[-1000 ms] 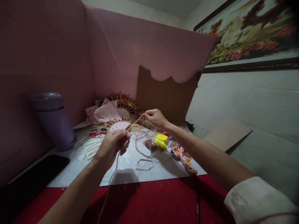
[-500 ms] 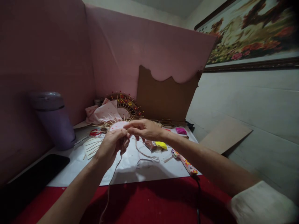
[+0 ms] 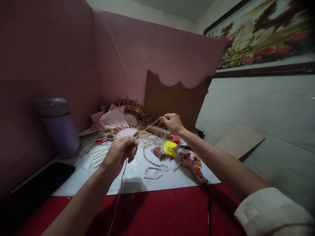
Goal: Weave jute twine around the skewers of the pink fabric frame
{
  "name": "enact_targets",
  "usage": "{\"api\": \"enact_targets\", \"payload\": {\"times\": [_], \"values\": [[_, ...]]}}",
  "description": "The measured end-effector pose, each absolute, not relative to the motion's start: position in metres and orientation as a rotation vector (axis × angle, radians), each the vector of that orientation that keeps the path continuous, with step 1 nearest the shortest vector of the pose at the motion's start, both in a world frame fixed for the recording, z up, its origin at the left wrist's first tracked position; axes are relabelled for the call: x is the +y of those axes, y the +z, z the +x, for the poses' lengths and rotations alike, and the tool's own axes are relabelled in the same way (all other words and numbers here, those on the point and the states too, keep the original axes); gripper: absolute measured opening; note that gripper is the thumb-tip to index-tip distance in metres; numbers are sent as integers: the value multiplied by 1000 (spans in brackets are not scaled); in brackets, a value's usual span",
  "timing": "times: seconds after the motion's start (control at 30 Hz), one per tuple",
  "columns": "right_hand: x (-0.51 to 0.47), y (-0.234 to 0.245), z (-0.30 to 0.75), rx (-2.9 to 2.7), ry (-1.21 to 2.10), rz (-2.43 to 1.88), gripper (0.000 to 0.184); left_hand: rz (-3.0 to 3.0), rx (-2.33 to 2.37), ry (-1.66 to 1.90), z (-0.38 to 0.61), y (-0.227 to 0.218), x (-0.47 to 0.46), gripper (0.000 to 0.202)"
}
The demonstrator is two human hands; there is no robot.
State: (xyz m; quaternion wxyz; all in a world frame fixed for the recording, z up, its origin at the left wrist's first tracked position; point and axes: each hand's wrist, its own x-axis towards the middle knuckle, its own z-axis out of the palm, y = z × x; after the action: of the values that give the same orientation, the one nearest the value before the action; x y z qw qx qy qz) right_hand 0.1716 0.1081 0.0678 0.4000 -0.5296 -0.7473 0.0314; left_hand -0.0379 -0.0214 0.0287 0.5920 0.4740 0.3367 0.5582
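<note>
My left hand is closed on the lower edge of a pink dotted half-disc with thin wooden sticks fanning out from its curved rim. Part of its lower edge is hidden behind my fingers. Up and to the right, my right hand pinches a length of twine. That twine runs taut from my right fingertips down to the half-disc by my left hand. Another strand of twine hangs below my left hand, over the table's front edge.
Behind stands a finished-looking stick fan beside pink cloth. On the white sheet lie a yellow packet, a twine roll, red scissors and a flowered glue gun. A purple tumbler and dark phone are left.
My right hand has moved away from the half-disc, up and to the right, drawing the twine out taut. My left hand has stayed nearly in place.
</note>
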Motion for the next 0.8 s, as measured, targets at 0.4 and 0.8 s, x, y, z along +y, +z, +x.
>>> {"api": "enact_targets", "payload": {"times": [0.4,0.8], "values": [[59,57,130,-2315,676,-637,26,1118,793,1296,-38,28,-20,16],[67,53,143,-2198,819,-692,19,1107,826,1282,-37,28,-21,17]]}}
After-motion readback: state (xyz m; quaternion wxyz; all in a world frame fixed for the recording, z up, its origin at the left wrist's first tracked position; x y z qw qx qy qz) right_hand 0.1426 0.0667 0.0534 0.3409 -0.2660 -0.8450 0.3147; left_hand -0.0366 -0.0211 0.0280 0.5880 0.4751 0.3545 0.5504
